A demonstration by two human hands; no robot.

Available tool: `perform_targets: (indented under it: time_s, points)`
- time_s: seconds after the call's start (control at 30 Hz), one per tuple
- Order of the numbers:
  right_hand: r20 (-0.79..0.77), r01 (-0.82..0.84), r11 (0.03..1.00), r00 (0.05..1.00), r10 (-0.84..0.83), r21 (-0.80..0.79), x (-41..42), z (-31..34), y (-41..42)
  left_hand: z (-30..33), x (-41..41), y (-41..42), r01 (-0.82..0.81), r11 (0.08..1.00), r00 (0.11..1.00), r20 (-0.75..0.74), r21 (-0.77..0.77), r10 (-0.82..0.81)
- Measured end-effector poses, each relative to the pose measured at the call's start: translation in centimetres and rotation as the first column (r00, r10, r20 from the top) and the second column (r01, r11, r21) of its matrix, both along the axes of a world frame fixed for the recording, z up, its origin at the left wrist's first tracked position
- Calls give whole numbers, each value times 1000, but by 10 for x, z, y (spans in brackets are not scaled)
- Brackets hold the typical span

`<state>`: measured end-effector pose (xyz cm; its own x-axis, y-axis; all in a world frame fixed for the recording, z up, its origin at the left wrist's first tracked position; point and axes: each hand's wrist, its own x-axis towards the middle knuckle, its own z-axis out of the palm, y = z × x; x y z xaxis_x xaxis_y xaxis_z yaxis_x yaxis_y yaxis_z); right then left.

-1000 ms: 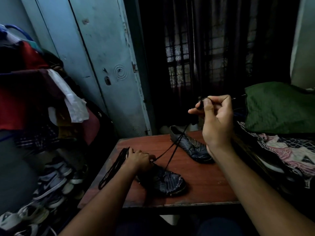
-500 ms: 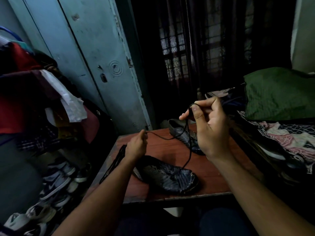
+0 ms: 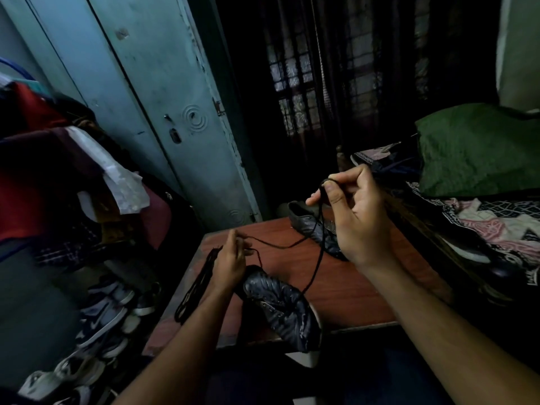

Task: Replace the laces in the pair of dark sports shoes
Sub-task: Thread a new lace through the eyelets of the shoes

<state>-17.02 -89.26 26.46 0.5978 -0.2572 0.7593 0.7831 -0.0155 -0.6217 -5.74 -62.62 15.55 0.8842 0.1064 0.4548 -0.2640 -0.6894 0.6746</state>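
Near dark shoe point(image 3: 280, 311) lying on the red-brown table point(image 3: 350, 290), toe toward the front edge and hanging slightly over it. Black lace point(image 3: 317, 258) rising slack from the top of that shoe up to the right hand point(image 3: 355, 217), looped there, then trailing down and left to the left hand point(image 3: 230, 258). Right hand raised above the table, thumb and forefinger pressed together on the lace loop, remaining fingers curled loosely behind. Left hand low, just beside the heel end of the near shoe, fingertips pinching the other run of lace; exact finger placement hard to make out in the dim light. Bundle of spare black laces point(image 3: 195, 285) stretched along the table's left edge, just left of the left wrist. Second dark shoe point(image 3: 309, 226) resting at the far side of the table, partly hidden behind the right hand, well apart from the first. Beyond the table, pale blue door point(image 3: 163, 92) at left and dark curtain point(image 3: 336, 83) over a window at centre. Heap of clothes point(image 3: 58, 171) at far left, row of sneakers point(image 3: 99, 320) on the floor beneath. Green cloth point(image 3: 479, 150) and patterned bedding point(image 3: 485, 226) at right.
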Motion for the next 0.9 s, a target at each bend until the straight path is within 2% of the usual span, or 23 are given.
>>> perform_targets:
  time_s: [0.07,0.17,0.3,0.4,0.47,0.53,0.63,0.73,0.8,0.9]
  points:
    - [2,-5,1000,1000,5,1,0,-1,2,-2,4,7,34,999,997,-67,-38,-37]
    - [12,-13,1000,1000,13,-4,-2,-1,5,5,5,7,33,999,999,-33,-14,-33]
    - [2,-36,999,999,36,-11,-3,-3,9,17,-1,-8,97,938,984,110,333,-141]
    - [4,-30,999,1000,30,-32,-4,-3,10,26,-5,-20,8,840,945,270,542,-183]
    - [5,-33,999,999,33,-37,-4,-4,10,29,-4,-24,-22,788,913,333,615,-235]
    - [3,-41,999,999,41,-36,-4,-4,10,29,-3,-27,-13,792,919,319,610,-231]
    - [-9,-53,998,999,53,-35,-3,-4,8,28,-3,-34,64,850,972,161,523,-172]
    - [-14,-63,997,998,63,-41,-1,-4,5,17,-7,-41,153,865,977,60,478,-206]
    - [-26,-80,996,997,79,-30,1,-4,3,8,-17,-50,146,872,973,93,468,-212]
    - [-57,-142,990,988,142,5,2,-4,1,-7,-29,-64,15,919,957,262,393,-128]
